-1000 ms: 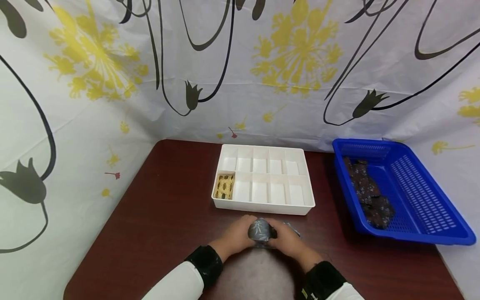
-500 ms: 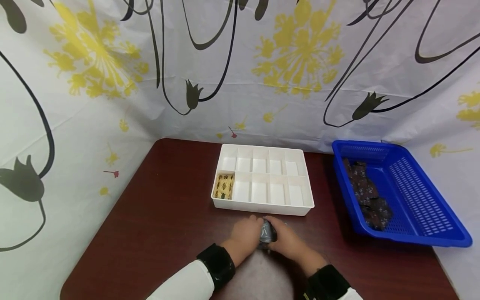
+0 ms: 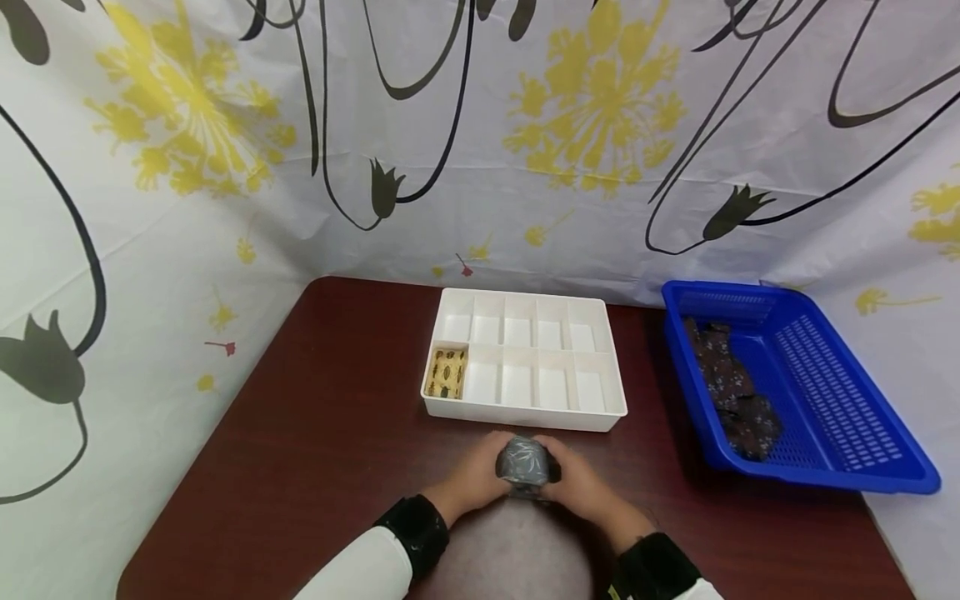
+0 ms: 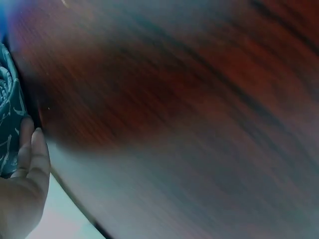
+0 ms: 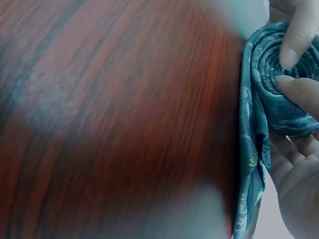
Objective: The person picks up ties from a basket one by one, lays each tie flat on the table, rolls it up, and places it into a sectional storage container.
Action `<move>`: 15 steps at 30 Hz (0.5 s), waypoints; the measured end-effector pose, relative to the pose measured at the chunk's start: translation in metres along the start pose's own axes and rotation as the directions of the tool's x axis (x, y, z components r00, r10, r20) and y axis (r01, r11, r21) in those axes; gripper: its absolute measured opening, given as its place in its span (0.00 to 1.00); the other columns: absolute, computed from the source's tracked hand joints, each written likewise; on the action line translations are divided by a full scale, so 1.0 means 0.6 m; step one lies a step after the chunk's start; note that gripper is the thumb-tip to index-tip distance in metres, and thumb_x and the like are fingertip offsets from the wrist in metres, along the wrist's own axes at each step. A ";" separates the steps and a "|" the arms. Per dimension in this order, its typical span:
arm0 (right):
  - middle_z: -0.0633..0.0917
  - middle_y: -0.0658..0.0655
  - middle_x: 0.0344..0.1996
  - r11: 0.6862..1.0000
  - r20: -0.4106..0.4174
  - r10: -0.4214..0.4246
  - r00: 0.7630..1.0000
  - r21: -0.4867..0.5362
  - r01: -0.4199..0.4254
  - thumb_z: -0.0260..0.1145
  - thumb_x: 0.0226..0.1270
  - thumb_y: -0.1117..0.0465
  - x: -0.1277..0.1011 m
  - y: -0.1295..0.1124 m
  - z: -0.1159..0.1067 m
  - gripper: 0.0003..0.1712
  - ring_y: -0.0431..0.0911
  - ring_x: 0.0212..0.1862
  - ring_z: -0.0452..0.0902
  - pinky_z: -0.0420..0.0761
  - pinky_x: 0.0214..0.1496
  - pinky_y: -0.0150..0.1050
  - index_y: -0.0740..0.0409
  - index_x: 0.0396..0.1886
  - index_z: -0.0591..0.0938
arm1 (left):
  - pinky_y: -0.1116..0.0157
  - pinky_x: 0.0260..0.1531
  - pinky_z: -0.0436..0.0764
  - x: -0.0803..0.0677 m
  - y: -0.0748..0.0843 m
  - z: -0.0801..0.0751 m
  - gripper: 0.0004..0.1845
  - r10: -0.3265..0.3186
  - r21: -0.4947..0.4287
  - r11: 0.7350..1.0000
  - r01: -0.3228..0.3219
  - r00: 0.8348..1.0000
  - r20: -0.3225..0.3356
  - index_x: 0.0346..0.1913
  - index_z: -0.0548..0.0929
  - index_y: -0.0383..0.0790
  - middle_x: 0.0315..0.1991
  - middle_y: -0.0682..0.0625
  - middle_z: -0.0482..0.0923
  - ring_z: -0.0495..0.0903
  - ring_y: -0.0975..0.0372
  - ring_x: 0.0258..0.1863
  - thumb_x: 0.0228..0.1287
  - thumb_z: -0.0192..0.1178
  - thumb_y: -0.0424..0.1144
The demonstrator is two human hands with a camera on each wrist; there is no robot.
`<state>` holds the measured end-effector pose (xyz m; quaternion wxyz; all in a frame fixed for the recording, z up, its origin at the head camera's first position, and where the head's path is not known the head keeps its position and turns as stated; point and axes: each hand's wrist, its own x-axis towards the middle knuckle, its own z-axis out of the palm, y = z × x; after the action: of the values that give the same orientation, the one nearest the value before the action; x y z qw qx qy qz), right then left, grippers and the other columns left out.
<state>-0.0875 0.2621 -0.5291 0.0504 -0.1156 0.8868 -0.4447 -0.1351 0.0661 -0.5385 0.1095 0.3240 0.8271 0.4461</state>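
Near the front edge of the surface, the left hand (image 3: 480,477) and right hand (image 3: 573,482) squeezed the rolled tie (image 3: 522,460); it looked soft, light and ready to unroll unless held round its sides.

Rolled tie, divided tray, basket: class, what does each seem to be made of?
Rolled tie: woven fabric, probably silky; soft coils, printed leaf pattern, slight sheen.
Divided tray: white plastic, smooth matte, thin moulded walls.
Basket: blue plastic; slotted moulded sides, glossy rim.
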 end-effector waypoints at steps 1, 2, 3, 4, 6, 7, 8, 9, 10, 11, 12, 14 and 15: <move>0.79 0.63 0.53 1.000 -0.002 -0.004 1.000 0.001 0.004 0.71 0.43 0.76 -0.001 0.001 0.000 0.38 0.50 0.52 0.73 0.74 0.52 0.36 0.68 0.60 0.72 | 0.62 0.54 0.73 0.000 0.002 0.000 0.31 0.000 0.013 1.000 0.000 1.000 0.003 0.55 0.76 0.34 0.49 0.46 0.76 0.74 0.60 0.48 0.41 0.68 0.26; 0.79 0.63 0.53 1.000 -0.003 -0.005 1.000 0.001 0.005 0.71 0.42 0.77 -0.001 0.002 0.000 0.38 0.50 0.52 0.73 0.74 0.52 0.36 0.68 0.59 0.72 | 0.63 0.53 0.74 0.000 0.004 0.000 0.30 -0.003 0.039 0.999 0.003 1.000 0.009 0.55 0.76 0.34 0.48 0.47 0.77 0.75 0.61 0.47 0.41 0.67 0.26; 0.79 0.63 0.53 1.000 -0.002 -0.006 1.000 0.001 0.006 0.71 0.42 0.77 -0.001 0.002 0.000 0.38 0.50 0.52 0.73 0.74 0.52 0.36 0.69 0.60 0.72 | 0.63 0.52 0.74 0.001 0.007 0.000 0.29 -0.008 0.068 0.998 0.008 1.000 0.013 0.54 0.76 0.35 0.47 0.47 0.77 0.75 0.61 0.46 0.42 0.67 0.26; 0.79 0.63 0.53 1.000 -0.001 -0.006 1.000 -0.001 0.006 0.71 0.42 0.77 -0.002 0.002 -0.001 0.39 0.50 0.52 0.73 0.74 0.52 0.36 0.68 0.60 0.72 | 0.64 0.50 0.75 0.001 0.011 -0.001 0.28 -0.015 0.104 0.995 0.014 1.000 0.016 0.53 0.77 0.36 0.46 0.48 0.77 0.75 0.62 0.45 0.41 0.66 0.26; 0.80 0.62 0.52 1.000 -0.003 -0.015 1.000 -0.014 0.015 0.73 0.41 0.76 -0.002 0.001 -0.001 0.39 0.49 0.52 0.73 0.74 0.52 0.36 0.68 0.59 0.72 | 0.65 0.46 0.76 0.004 0.019 -0.001 0.26 -0.042 0.183 0.982 0.036 0.999 0.029 0.51 0.78 0.38 0.43 0.50 0.77 0.75 0.64 0.41 0.42 0.67 0.26; 0.80 0.62 0.52 1.000 -0.004 -0.020 1.000 -0.015 0.020 0.74 0.41 0.76 -0.002 0.000 -0.001 0.40 0.49 0.52 0.74 0.74 0.53 0.36 0.68 0.60 0.72 | 0.66 0.44 0.76 0.005 0.024 -0.002 0.25 -0.059 0.227 0.973 0.049 0.998 0.036 0.50 0.78 0.40 0.42 0.52 0.76 0.75 0.65 0.40 0.43 0.67 0.27; 0.80 0.61 0.52 0.999 -0.003 -0.029 1.000 -0.017 0.029 0.75 0.41 0.75 -0.002 -0.001 -0.002 0.40 0.49 0.52 0.74 0.74 0.53 0.36 0.68 0.60 0.72 | 0.67 0.42 0.77 0.007 0.030 -0.002 0.24 -0.072 0.282 0.958 0.057 0.996 0.043 0.49 0.78 0.42 0.40 0.53 0.75 0.75 0.65 0.38 0.44 0.67 0.28; 0.80 0.61 0.53 0.999 -0.001 -0.039 0.999 -0.019 0.039 0.76 0.41 0.74 -0.002 -0.002 -0.002 0.41 0.48 0.52 0.74 0.74 0.54 0.37 0.67 0.60 0.72 | 0.67 0.39 0.77 0.009 0.035 -0.002 0.24 -0.088 0.336 0.939 0.067 0.995 0.047 0.49 0.78 0.43 0.39 0.53 0.75 0.75 0.65 0.36 0.44 0.68 0.29; 0.80 0.60 0.53 0.999 -0.002 -0.045 0.999 -0.020 0.045 0.76 0.41 0.73 -0.002 -0.004 -0.003 0.42 0.48 0.52 0.74 0.74 0.55 0.37 0.67 0.60 0.72 | 0.67 0.37 0.77 0.011 0.041 -0.002 0.24 -0.101 0.393 0.917 0.073 0.994 0.052 0.49 0.78 0.43 0.38 0.53 0.74 0.75 0.65 0.35 0.45 0.68 0.30; 0.79 0.60 0.53 0.999 -0.001 -0.051 0.999 -0.017 0.051 0.77 0.41 0.72 -0.002 -0.006 -0.005 0.42 0.49 0.52 0.74 0.74 0.55 0.37 0.67 0.61 0.71 | 0.67 0.34 0.77 0.012 0.047 -0.002 0.24 -0.114 0.446 0.892 0.077 0.992 0.057 0.49 0.78 0.44 0.38 0.53 0.74 0.75 0.65 0.34 0.45 0.69 0.31; 0.79 0.61 0.53 0.999 0.003 -0.051 0.999 -0.010 0.051 0.76 0.42 0.72 -0.002 -0.008 -0.006 0.42 0.49 0.51 0.74 0.74 0.55 0.38 0.67 0.61 0.71 | 0.67 0.31 0.77 0.014 0.053 -0.002 0.23 -0.124 0.495 0.865 0.079 0.990 0.060 0.49 0.78 0.44 0.37 0.53 0.73 0.75 0.64 0.32 0.46 0.69 0.32; 0.78 0.61 0.53 0.999 0.003 -0.041 0.999 -0.023 0.041 0.74 0.43 0.72 -0.003 -0.012 -0.009 0.40 0.49 0.51 0.74 0.74 0.54 0.38 0.68 0.61 0.71 | 0.67 0.27 0.76 0.017 0.063 0.001 0.23 -0.139 0.571 0.817 0.078 0.988 0.064 0.50 0.77 0.44 0.37 0.51 0.73 0.76 0.63 0.30 0.48 0.70 0.33; 0.78 0.61 0.53 0.999 0.004 -0.031 1.000 -0.031 0.031 0.73 0.43 0.72 -0.004 -0.013 -0.010 0.40 0.49 0.50 0.74 0.74 0.53 0.38 0.69 0.61 0.71 | 0.67 0.26 0.76 0.018 0.066 0.002 0.23 -0.144 0.595 0.800 0.078 0.987 0.065 0.50 0.77 0.43 0.37 0.51 0.73 0.76 0.63 0.30 0.48 0.70 0.34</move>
<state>-0.0853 0.2626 -0.5193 0.0434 -0.1309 0.8916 -0.4314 -0.1254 0.0892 -0.5057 0.0732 0.3163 0.9351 0.1418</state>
